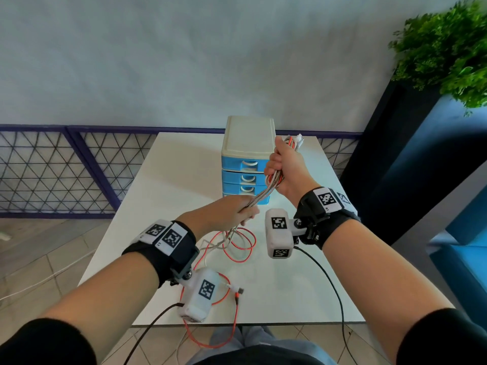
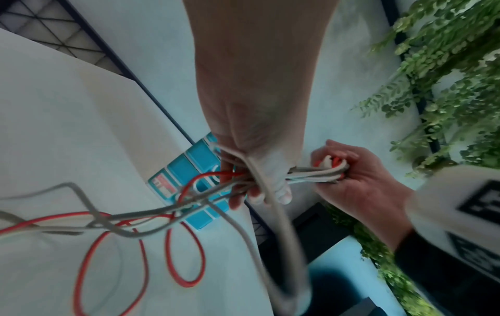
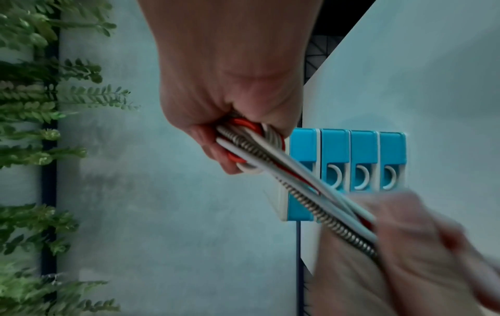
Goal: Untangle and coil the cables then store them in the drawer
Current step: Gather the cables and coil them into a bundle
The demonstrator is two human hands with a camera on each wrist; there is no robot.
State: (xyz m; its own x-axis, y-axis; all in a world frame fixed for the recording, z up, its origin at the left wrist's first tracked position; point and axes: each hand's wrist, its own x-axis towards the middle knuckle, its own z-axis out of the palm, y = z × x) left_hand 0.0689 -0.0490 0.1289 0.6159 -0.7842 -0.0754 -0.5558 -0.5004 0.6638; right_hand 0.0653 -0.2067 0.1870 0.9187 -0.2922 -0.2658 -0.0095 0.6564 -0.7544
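Above the table's middle, we find both hands clamped on one bundle of cables (image 1: 263, 192). Our right hand (image 1: 286, 169) is fisted round the gathered loops, raised at about 1 o'clock from the left. Our left hand (image 1: 232, 210) pinches the same strands lower down, nearer the body. Between the two fists the bundle runs taut, its long axis from 7 o'clock up to 1 o'clock. We count red, white and a spring-wrapped grey strand in it.

Below the left hand, the loose tails (image 1: 237, 243) drop to the white table (image 1: 147, 206) in slack red and grey loops, one red run (image 1: 232, 325) hanging over the near edge at 6 o'clock.

We judge coiling part done: the uncoiled length lies on the left hand's side, so that hand must feed.

At 12 o'clock stands the drawer unit (image 1: 246, 159), all blue drawers shut, just behind the right hand. A plant (image 1: 445, 48) sits at 2 o'clock.
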